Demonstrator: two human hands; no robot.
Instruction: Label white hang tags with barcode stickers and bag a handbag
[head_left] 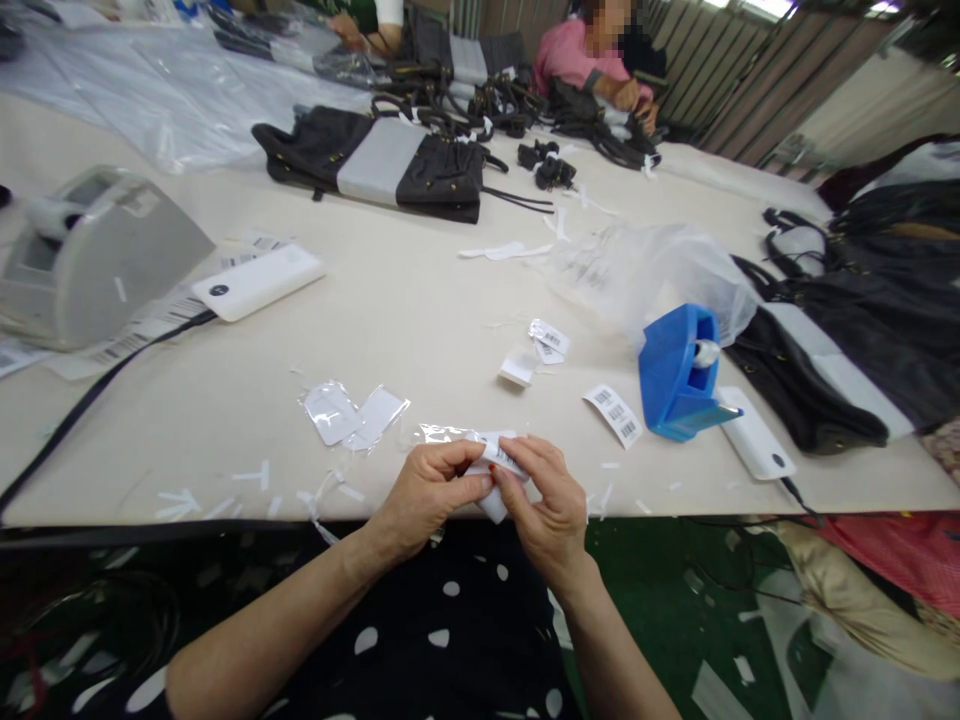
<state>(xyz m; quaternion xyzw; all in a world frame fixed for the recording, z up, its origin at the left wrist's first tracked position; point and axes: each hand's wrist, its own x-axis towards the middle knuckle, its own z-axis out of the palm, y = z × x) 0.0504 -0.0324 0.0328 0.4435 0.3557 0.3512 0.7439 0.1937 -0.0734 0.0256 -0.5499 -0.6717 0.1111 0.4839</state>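
Observation:
My left hand (431,495) and my right hand (546,500) meet at the table's near edge. Between their thumbs and fingertips they pinch a small white barcode label (504,457). A white tag or paper piece hangs below the fingers, partly hidden by them. Just beyond lies a clear plastic sleeve (442,432). To the left are white cards in clear sleeves (330,412). Ahead of my right hand sit a folded white slip (517,368) and barcode hang tags (549,340). A strip of barcode stickers (613,415) rests farther right.
A blue tape dispenser (675,375) stands right, beside a white power bank (757,435). A grey dispenser (97,260) and another white device (259,280) are at left. Black bags (442,170) lie farther back and right. A person in pink (570,60) handles straps across the table.

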